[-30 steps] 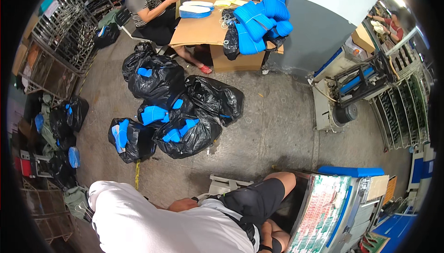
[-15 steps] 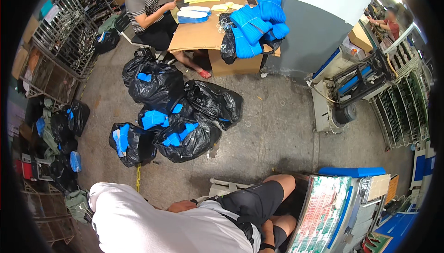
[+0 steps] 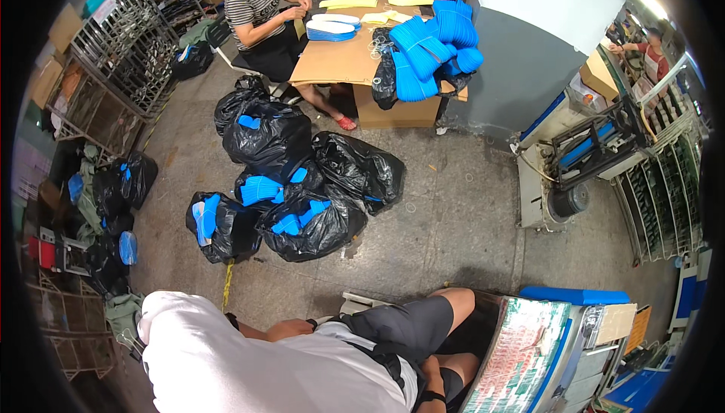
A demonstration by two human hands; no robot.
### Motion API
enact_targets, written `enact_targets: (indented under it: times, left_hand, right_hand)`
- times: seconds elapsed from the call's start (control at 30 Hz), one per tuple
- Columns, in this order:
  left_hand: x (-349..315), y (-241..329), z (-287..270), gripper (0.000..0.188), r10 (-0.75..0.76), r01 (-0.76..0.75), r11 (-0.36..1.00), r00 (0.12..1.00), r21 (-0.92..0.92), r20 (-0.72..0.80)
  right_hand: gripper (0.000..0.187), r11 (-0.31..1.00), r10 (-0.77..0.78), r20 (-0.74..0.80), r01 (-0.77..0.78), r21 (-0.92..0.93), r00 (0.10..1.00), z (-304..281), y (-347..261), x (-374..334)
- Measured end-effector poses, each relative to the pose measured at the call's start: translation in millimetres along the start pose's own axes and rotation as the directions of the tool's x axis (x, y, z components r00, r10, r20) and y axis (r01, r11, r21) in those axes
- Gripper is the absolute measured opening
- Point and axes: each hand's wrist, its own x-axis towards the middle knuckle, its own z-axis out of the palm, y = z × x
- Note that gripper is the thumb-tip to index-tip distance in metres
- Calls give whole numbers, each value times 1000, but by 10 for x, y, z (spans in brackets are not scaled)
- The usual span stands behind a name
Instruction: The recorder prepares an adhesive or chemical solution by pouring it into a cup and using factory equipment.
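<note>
I am seated, in a white top and dark shorts. My left hand (image 3: 289,328) is low at my left side, beside a dark band and the edge of my shorts. Its fingers do not show clearly. Down between my thighs rests my right hand (image 3: 431,370), with a black band on the wrist, close against the shorts (image 3: 411,330). Those fingers are mostly hidden, and I see no object in either hand. Nearest on my right is a bench-like surface (image 3: 521,349) covered with green, white and red printed sheets.
Several black bags (image 3: 313,235) with blue ribbed pieces stand on the floor ahead. Behind them a person (image 3: 260,24) sits at a cardboard-topped table (image 3: 332,61) bearing blue bundles (image 3: 423,46) and yellow strips. A grey machine (image 3: 540,194) stands right, metal racks (image 3: 121,50) left.
The whole view has shifted slightly, so the table and bags appear further right. My left forearm shows more. The person at the table has raised their head a little.
</note>
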Motion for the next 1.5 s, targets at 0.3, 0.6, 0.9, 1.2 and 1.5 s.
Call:
enact_targets:
  times: [0.3, 0.6, 0.9, 1.2, 1.5]
  left_hand:
    - [74, 81, -67, 28, 136, -154, 951, 987, 268, 85]
    - [111, 148, -186, 29, 76, -109, 957, 989, 268, 131]
    - [92, 10, -107, 30, 37, -63, 979, 990, 196, 135]
    - [94, 2, -82, 33, 41, -79, 962, 988, 262, 147]
    - [72, -127, 23, 35, 13, -51, 967, 989, 248, 150]
  right_hand:
    - [37, 986, -147, -44, 150, 71, 988, 9, 83, 83]
    - [38, 984, -132, -128, 145, 103, 983, 47, 112, -96]
    - [42, 992, -52, -127, 65, 104, 991, -8, -28, -195]
    - [42, 995, -37, -115, 46, 83, 993, 31, 38, -74]
    - [41, 995, 1, -105, 10, 103, 995, -10, -58, -145]
